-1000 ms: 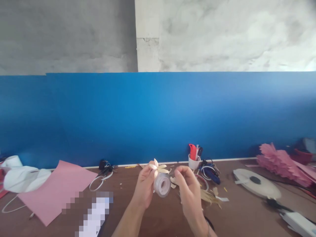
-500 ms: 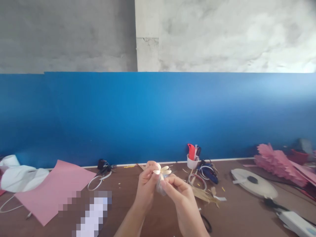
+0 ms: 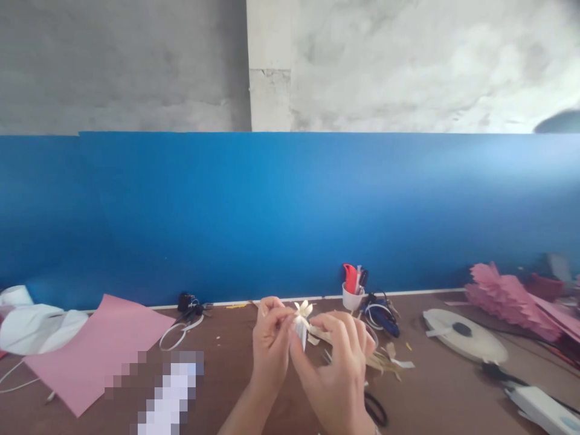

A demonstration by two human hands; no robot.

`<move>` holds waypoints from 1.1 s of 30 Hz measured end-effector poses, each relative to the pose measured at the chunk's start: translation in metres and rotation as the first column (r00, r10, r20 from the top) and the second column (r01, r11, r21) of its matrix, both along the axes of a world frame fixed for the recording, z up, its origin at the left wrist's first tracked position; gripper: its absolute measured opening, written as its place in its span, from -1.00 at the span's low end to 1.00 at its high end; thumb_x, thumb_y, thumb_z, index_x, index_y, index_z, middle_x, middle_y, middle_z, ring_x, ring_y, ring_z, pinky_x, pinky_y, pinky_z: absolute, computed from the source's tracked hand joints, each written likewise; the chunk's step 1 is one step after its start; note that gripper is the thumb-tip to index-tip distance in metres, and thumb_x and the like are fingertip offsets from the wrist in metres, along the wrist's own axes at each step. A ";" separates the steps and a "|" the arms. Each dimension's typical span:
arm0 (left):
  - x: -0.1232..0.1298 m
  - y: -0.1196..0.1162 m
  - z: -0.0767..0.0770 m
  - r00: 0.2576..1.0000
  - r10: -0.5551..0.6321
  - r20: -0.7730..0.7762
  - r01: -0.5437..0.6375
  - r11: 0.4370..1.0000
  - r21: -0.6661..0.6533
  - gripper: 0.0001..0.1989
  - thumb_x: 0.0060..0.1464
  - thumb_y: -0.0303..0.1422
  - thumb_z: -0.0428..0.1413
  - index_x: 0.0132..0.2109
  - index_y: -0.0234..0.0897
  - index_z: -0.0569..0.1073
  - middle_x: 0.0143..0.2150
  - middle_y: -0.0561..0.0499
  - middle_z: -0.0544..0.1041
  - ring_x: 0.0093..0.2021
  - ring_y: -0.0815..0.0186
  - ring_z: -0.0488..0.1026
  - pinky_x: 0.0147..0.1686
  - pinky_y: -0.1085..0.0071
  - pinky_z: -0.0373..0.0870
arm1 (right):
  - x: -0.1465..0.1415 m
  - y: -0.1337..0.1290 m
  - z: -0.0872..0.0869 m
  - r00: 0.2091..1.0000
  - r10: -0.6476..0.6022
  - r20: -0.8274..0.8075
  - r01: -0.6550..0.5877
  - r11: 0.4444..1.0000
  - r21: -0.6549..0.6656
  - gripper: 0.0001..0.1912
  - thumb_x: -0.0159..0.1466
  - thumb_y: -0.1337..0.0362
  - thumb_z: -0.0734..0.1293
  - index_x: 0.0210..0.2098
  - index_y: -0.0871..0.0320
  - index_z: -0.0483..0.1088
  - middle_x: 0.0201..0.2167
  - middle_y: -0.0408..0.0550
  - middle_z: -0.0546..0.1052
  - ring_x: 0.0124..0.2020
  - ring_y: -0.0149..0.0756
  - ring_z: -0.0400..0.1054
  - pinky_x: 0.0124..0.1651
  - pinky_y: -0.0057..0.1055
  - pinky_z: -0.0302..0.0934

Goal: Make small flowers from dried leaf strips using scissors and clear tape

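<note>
A small cream flower-like piece [image 3: 303, 310] with several petals is held up over the brown table, at the lower middle of the view. My left hand [image 3: 272, 338] pinches it from the left, thumb and forefinger together at its edge. Close on its right is my right hand [image 3: 335, 362], thumb and fingers spread apart, with nothing seen between them. A whitish translucent thing [image 3: 299, 332] hangs below the petals, partly hidden by my right thumb.
A pink sheet [image 3: 99, 350] and white cloth [image 3: 38, 326] lie left. A white cup [image 3: 352, 297] of tools, cables [image 3: 383, 317], dry strips [image 3: 380, 362], an oval white board [image 3: 466, 335] and pink pleated paper [image 3: 507, 299] lie right. A blue partition [image 3: 272, 211] stands behind.
My right hand has opened its fingers and let go of the flower-like piece. The petals have turned and moved slightly right. A dark rounded shape has appeared above the partition at the far right.
</note>
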State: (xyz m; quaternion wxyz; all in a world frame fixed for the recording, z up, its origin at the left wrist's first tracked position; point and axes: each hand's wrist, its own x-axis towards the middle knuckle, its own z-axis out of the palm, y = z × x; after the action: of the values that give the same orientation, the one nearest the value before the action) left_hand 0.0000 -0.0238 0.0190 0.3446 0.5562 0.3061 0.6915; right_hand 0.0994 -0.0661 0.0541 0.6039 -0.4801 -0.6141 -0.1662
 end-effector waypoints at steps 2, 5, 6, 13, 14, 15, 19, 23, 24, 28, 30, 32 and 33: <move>0.002 -0.003 0.000 0.999 0.032 -0.022 -0.032 0.999 0.025 -0.83 0.12 -0.26 0.11 -0.36 -0.20 0.52 -0.27 0.01 0.21 -0.31 0.31 0.24 -0.36 0.44 0.23 | -0.003 0.001 0.001 1.000 -0.021 0.023 0.020 0.999 0.036 -0.89 0.13 0.32 0.37 -0.38 0.10 0.32 -0.45 -0.12 0.40 -0.35 -0.22 0.24 -0.18 -0.23 -0.01; 0.003 -0.006 0.003 0.998 0.059 -0.035 -0.058 0.998 0.025 -0.80 0.12 -0.23 0.10 -0.38 -0.21 0.52 -0.29 0.01 0.21 -0.33 0.32 0.24 -0.38 0.44 0.23 | -0.003 0.004 0.002 0.999 0.004 0.044 -0.008 0.997 0.082 -0.90 0.14 0.40 0.36 -0.44 0.08 0.37 -0.49 -0.15 0.38 -0.39 -0.26 0.24 -0.20 -0.25 -0.01; 0.003 -0.006 0.004 0.997 0.061 -0.036 -0.060 0.998 0.017 -0.79 0.12 -0.22 0.10 -0.39 -0.22 0.51 -0.30 0.01 0.21 -0.33 0.31 0.24 -0.37 0.44 0.23 | -0.002 0.005 0.001 0.998 0.014 0.053 -0.019 0.995 0.102 -0.88 0.14 0.42 0.36 -0.46 0.08 0.39 -0.51 -0.15 0.36 -0.41 -0.28 0.23 -0.22 -0.26 -0.01; 0.006 -0.005 0.000 0.999 0.039 0.023 -0.037 0.997 -0.073 -0.79 0.12 -0.24 0.10 -0.42 -0.24 0.45 -0.27 0.03 0.21 -0.33 0.34 0.25 -0.33 0.44 0.24 | -0.001 0.008 -0.005 0.990 0.043 0.136 -0.066 0.982 0.176 -0.81 0.12 0.50 0.34 -0.46 0.07 0.41 -0.53 -0.17 0.35 -0.46 -0.33 0.19 -0.25 -0.26 -0.01; 0.007 -0.005 -0.001 0.999 0.025 0.048 -0.021 0.996 -0.088 -0.80 0.11 -0.25 0.11 -0.42 -0.24 0.45 -0.27 0.03 0.21 -0.33 0.34 0.25 -0.32 0.44 0.24 | -0.001 0.008 -0.006 0.989 0.049 0.140 -0.072 0.983 0.168 -0.81 0.12 0.51 0.34 -0.46 0.07 0.41 -0.52 -0.17 0.35 -0.45 -0.33 0.19 -0.25 -0.26 -0.01; 0.008 -0.004 -0.001 0.997 0.005 0.080 0.003 0.995 -0.102 -0.81 0.09 -0.26 0.13 -0.43 -0.24 0.45 -0.27 0.04 0.22 -0.33 0.35 0.25 -0.32 0.44 0.24 | -0.002 0.007 -0.006 0.989 0.055 0.137 -0.076 0.984 0.158 -0.81 0.12 0.51 0.34 -0.45 0.06 0.41 -0.52 -0.16 0.35 -0.45 -0.32 0.19 -0.25 -0.26 -0.01; 0.007 -0.002 0.003 0.950 -0.153 0.273 0.193 0.973 -0.128 -0.81 -0.01 -0.26 0.22 -0.48 -0.26 0.45 -0.30 0.06 0.22 -0.34 0.37 0.24 -0.35 0.46 0.23 | 0.001 0.001 -0.006 0.981 0.158 0.110 -0.174 0.972 0.156 -0.86 0.12 0.42 0.35 -0.34 0.06 0.42 -0.46 -0.14 0.38 -0.41 -0.28 0.23 -0.23 -0.24 0.00; 0.003 0.000 0.008 0.890 -0.265 0.371 0.346 0.923 -0.170 -0.76 -0.08 -0.22 0.27 -0.49 -0.29 0.45 -0.34 0.08 0.22 -0.41 0.42 0.18 -0.41 0.48 0.19 | 0.011 0.001 0.000 0.895 0.286 -0.342 -0.320 0.946 -0.046 -0.94 0.24 0.27 0.24 -0.35 0.10 0.33 -0.44 -0.12 0.38 -0.38 -0.25 0.25 -0.25 -0.28 0.07; 0.002 0.001 0.008 0.886 -0.274 0.373 0.358 0.917 -0.177 -0.75 -0.09 -0.22 0.27 -0.48 -0.29 0.45 -0.35 0.08 0.22 -0.41 0.43 0.18 -0.41 0.48 0.18 | 0.013 0.003 0.003 0.822 0.294 -0.487 -0.410 0.900 -0.148 -0.87 0.27 0.22 0.21 -0.36 0.11 0.32 -0.45 -0.11 0.37 -0.38 -0.25 0.25 -0.28 -0.30 0.09; 0.000 0.001 0.006 0.878 -0.308 0.367 0.386 0.908 -0.163 -0.78 -0.08 -0.24 0.28 -0.48 -0.29 0.48 -0.30 0.06 0.24 -0.37 0.42 0.20 -0.38 0.49 0.18 | 0.017 0.008 0.016 0.522 0.341 -0.782 -0.767 0.588 -0.256 -0.71 0.21 0.07 0.28 -0.49 0.14 0.30 -0.55 -0.16 0.34 -0.51 -0.35 0.19 -0.44 -0.41 0.10; 0.001 0.001 0.005 0.871 -0.316 0.375 0.399 0.901 -0.169 -0.79 -0.08 -0.24 0.28 -0.47 -0.29 0.48 -0.30 0.06 0.26 -0.36 0.42 0.22 -0.38 0.50 0.19 | 0.016 0.008 0.019 0.428 0.319 -0.846 -0.819 0.532 -0.214 -0.70 0.13 0.07 0.37 -0.52 0.15 0.29 -0.60 -0.19 0.32 -0.57 -0.40 0.14 -0.50 -0.46 0.06; 0.002 0.000 0.004 0.862 -0.314 0.398 0.410 0.894 -0.182 -0.79 -0.09 -0.23 0.28 -0.45 -0.28 0.49 -0.32 0.06 0.27 -0.37 0.41 0.22 -0.38 0.49 0.19 | 0.014 0.007 0.019 0.367 0.294 -0.882 -0.838 0.516 -0.177 -0.69 0.07 0.09 0.42 -0.54 0.16 0.28 -0.62 -0.21 0.32 -0.60 -0.44 0.12 -0.54 -0.49 0.03; 0.002 0.000 0.004 0.857 -0.308 0.413 0.412 0.892 -0.189 -0.78 -0.09 -0.22 0.28 -0.45 -0.28 0.48 -0.34 0.06 0.28 -0.39 0.42 0.22 -0.39 0.49 0.20 | 0.013 0.006 0.018 0.346 0.285 -0.894 -0.842 0.515 -0.161 -0.69 0.05 0.10 0.43 -0.55 0.16 0.28 -0.63 -0.22 0.32 -0.60 -0.45 0.11 -0.54 -0.51 0.03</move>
State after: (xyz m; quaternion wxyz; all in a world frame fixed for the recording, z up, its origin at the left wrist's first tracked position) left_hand 0.0021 -0.0235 0.0229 0.5929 0.4105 0.2161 0.6582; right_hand 0.1120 -0.0604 0.0717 0.6299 -0.3991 -0.4346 0.5050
